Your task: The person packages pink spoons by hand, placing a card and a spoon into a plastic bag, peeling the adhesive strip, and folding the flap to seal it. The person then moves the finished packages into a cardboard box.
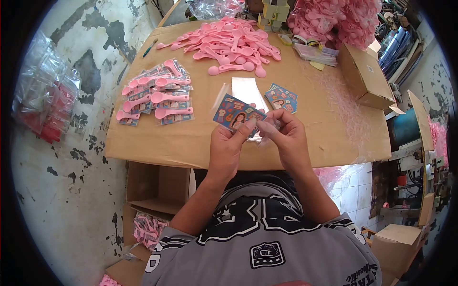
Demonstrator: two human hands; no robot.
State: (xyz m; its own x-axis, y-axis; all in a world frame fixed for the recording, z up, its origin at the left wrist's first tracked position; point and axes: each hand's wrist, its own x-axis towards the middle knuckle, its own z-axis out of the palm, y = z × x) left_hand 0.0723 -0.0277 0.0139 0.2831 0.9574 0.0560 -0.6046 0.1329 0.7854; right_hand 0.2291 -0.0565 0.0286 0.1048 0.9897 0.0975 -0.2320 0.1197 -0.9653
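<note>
My left hand (pixel 229 145) holds a small blue printed card (pixel 234 113) with a cartoon figure on it, pinched at its lower edge. My right hand (pixel 286 136) pinches a clear plastic sleeve (pixel 268 128) right beside the card's right edge. Both hands hover over the near edge of the cardboard-covered table (pixel 305 86). A stack of the same cards (pixel 282 98) lies just beyond my right hand, and a pile of clear sleeves (pixel 245 90) lies beyond the card.
Packed pink spoons in sleeves (pixel 157 93) lie at the left. A heap of loose pink spoons (pixel 234 45) sits at the back. A brown box (pixel 365 76) stands at the right. Open cartons (pixel 152 209) sit under the table.
</note>
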